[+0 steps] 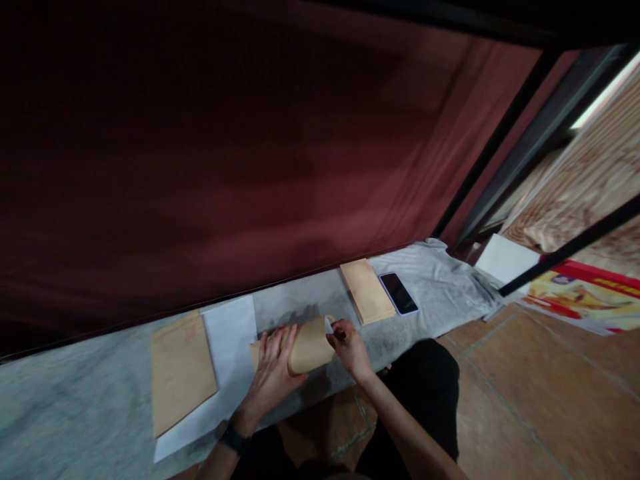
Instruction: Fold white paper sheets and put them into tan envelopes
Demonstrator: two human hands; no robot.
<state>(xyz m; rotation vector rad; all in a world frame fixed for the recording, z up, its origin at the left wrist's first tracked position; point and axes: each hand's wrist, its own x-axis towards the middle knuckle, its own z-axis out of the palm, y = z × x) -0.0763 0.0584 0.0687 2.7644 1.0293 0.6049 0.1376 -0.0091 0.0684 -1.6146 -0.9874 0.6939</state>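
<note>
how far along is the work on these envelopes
Possibly done: one brown envelope lies flat beside the phone. In hand: the left hand presses the middle envelope while the right hand grips its open end, white paper showing. Left: the leftmost envelope on a white sheet, untouched.

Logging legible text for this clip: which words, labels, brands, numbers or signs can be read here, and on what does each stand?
No text is readable.
Red and yellow printed sheet: lettering along its upper edge, too blurred to read.
Brown envelope on the left: faint reddish marks near its top, unreadable.
Curled envelope under the left hand and right hand: no print visible.
Phone: screen dark.
</note>
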